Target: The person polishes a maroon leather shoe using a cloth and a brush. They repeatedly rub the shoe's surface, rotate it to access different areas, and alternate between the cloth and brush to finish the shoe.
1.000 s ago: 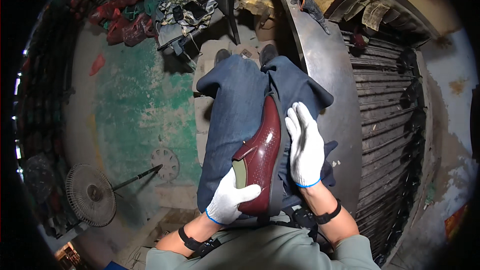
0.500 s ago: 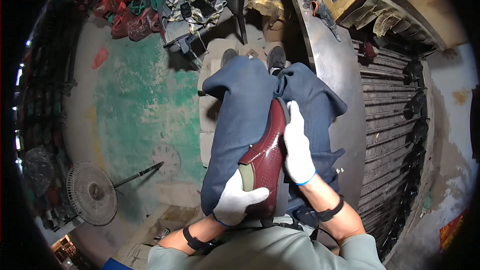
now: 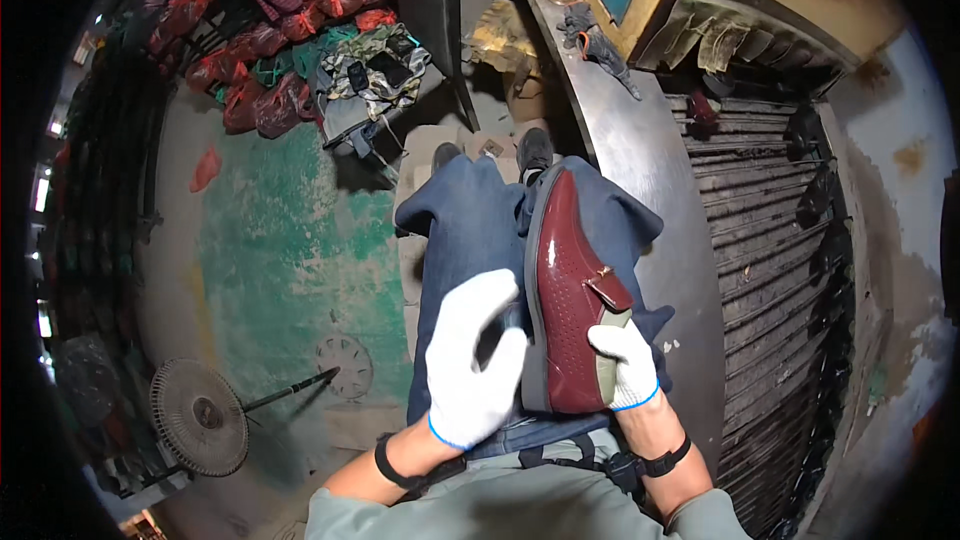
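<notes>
A glossy burgundy leather shoe (image 3: 570, 320) with a perforated side, a strap with a small metal ornament and a pale green lining is held above my lap, toe pointing away from me. My right hand (image 3: 628, 365), in a white glove, grips it by the heel opening, thumb over the rim and fingers partly hidden. Just left of the dark sole, my left hand (image 3: 472, 360) is apart from the shoe, also white-gloved. Its thumb and fingers are spread in a C shape, with nothing seen between them.
On my right runs a metal bench (image 3: 640, 145) with a dark glove (image 3: 600, 48) on it, and beyond it a slatted rack (image 3: 770, 270). A standing fan (image 3: 200, 418) is at the left. Red plastic bags (image 3: 270, 105) and a cloth-covered chair (image 3: 365, 90) are farther ahead.
The shoe has turned over to show its other side and passed from my left hand to my right. My left hand has let go and moved to the sole side.
</notes>
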`<state>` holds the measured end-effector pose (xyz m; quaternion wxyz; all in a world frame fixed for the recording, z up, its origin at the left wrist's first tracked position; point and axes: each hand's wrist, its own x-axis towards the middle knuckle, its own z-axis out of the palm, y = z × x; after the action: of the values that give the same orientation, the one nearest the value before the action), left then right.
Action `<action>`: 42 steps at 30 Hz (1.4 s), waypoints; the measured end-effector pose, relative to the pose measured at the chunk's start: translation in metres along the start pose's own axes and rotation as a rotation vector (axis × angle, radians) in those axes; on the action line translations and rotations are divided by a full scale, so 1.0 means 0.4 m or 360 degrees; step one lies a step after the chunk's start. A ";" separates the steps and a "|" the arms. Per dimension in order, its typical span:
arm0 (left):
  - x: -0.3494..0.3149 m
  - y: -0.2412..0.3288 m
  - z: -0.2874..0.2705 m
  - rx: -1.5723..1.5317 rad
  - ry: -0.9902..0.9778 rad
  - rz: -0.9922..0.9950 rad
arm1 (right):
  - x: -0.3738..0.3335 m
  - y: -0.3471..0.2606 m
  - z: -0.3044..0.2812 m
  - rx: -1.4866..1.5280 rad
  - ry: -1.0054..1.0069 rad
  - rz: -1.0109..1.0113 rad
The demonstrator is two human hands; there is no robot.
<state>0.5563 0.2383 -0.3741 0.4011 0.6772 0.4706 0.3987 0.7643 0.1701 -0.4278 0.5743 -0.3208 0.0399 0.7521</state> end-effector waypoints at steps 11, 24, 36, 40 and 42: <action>0.083 -0.087 0.086 -0.0202 -0.0145 -0.0647 | -0.017 0.019 -0.014 -0.0235 -0.0071 0.0016; 0.068 -0.187 0.077 0.0436 -0.0148 0.0076 | -0.001 0.025 -0.045 -0.0512 0.0060 -0.0065; 0.188 -0.266 0.191 -0.0856 -0.0193 -0.0297 | -0.001 0.019 -0.111 0.0233 -0.0211 0.0393; 0.180 -0.290 0.199 -0.0664 -0.0276 -0.0260 | 0.004 0.013 -0.092 0.0118 -0.0046 0.0473; 0.185 -0.293 0.191 -0.0441 -0.0375 -0.0227 | 0.015 0.021 -0.093 -0.0011 0.0139 0.0430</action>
<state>0.6068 0.3237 -0.4971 0.5700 0.6224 0.4079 0.3483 0.7722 0.1561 -0.4630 0.4646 -0.3468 0.1051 0.8080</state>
